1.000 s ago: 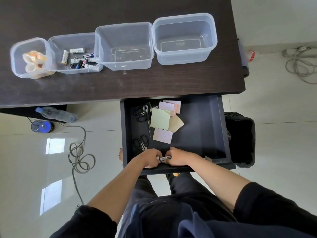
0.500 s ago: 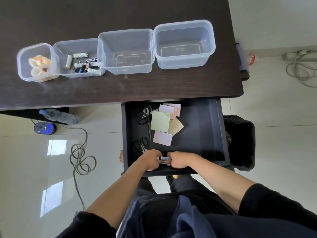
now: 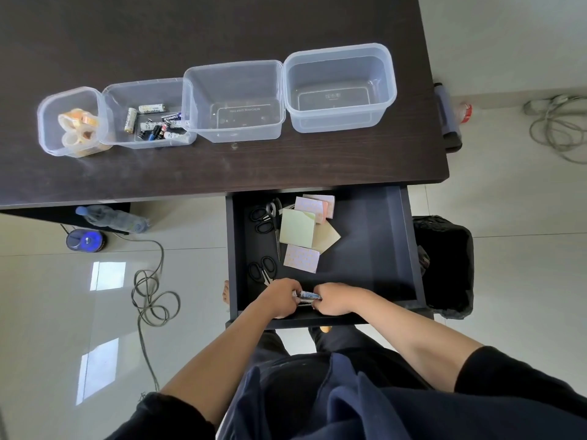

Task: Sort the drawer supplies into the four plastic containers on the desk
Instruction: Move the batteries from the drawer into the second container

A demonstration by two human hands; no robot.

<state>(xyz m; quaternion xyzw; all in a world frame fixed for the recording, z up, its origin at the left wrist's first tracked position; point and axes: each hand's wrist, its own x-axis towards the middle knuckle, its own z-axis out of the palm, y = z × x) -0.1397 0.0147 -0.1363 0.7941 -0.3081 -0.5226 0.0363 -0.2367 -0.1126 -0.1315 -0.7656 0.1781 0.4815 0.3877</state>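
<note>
At the near edge of the open drawer (image 3: 394, 249), the left hand (image 3: 279, 296) and right hand (image 3: 333, 301) each close their grip on batteries (image 3: 307, 294), below the four containers (image 3: 235, 100) lined up on the tabletop (image 3: 222, 173).

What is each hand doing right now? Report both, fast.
Left hand: fingers curled round one end of a battery in the drawer.
Right hand: fingers curled on the battery's other end.

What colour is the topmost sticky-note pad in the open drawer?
Pale green; the sticky-note pad shows best in the head view, the only view here.
</note>
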